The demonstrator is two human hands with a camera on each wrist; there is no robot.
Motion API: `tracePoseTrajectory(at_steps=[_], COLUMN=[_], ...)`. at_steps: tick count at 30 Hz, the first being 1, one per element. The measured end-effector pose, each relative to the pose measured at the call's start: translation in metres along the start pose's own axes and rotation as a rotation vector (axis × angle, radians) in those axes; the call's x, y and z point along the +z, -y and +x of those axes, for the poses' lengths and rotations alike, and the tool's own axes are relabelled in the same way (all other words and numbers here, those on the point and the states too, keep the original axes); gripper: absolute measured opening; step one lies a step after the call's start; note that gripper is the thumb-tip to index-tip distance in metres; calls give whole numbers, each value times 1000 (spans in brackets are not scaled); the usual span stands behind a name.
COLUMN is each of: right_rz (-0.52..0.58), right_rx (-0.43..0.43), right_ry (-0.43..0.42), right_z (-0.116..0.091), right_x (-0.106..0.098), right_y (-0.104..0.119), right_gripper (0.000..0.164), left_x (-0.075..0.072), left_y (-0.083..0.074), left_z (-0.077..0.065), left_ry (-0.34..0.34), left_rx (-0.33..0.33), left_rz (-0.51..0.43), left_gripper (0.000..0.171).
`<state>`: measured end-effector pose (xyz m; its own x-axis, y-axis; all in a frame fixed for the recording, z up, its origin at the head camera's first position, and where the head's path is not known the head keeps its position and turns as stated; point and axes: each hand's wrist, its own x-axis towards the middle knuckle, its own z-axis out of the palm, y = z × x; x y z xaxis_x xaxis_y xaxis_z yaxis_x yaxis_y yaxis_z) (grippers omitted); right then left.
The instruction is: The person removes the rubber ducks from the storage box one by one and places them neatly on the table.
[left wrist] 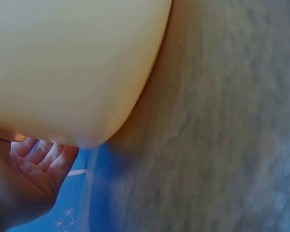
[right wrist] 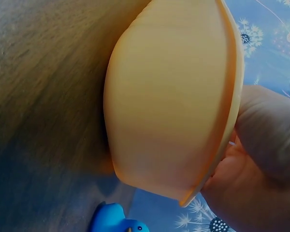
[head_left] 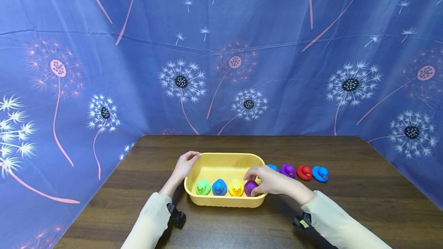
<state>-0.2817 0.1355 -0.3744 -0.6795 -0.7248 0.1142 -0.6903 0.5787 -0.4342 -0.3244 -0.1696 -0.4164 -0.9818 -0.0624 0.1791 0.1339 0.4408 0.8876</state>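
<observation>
A yellow plastic tub (head_left: 226,201) sits on the table. Inside, along its near wall, is a row of rubber ducks: green (head_left: 203,187), blue (head_left: 219,187), yellow (head_left: 236,188) and purple (head_left: 250,187) at the right end. My right hand (head_left: 264,179) reaches over the tub's right rim and holds the purple duck between thumb and fingers. In the right wrist view the tub's wall (right wrist: 174,96) hides that duck and the fingertips. At the back left corner, my left hand (head_left: 185,165) grips the tub's rim, its fingers (left wrist: 58,162) against the outside.
Right of the tub, more ducks stand in a row on the dark wooden table (head_left: 346,210): a blue one (head_left: 272,167) partly behind my right hand, a purple one (head_left: 287,170), a red one (head_left: 304,172) and another blue one (head_left: 320,173). A blue dandelion-print cloth (head_left: 221,68) hangs behind.
</observation>
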Motion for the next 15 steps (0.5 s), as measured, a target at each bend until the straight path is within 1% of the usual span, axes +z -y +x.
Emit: tracePoseTrajectory(at_steps=[3, 8, 15], right_rz=[-6, -20, -40], right_rx=[15, 22, -10], right_ry=[6, 14, -4], right_z=[0, 1, 0], right_x=[-1, -2, 1], right_y=[1, 2, 1], right_gripper=[38, 31, 25], left_x=[0, -1, -1], left_y=[0, 0, 2], left_z=[0, 0, 0], left_ry=[0, 3, 2], left_rx=[-2, 7, 6], left_rz=[-3, 4, 10], left_gripper=[25, 25, 25])
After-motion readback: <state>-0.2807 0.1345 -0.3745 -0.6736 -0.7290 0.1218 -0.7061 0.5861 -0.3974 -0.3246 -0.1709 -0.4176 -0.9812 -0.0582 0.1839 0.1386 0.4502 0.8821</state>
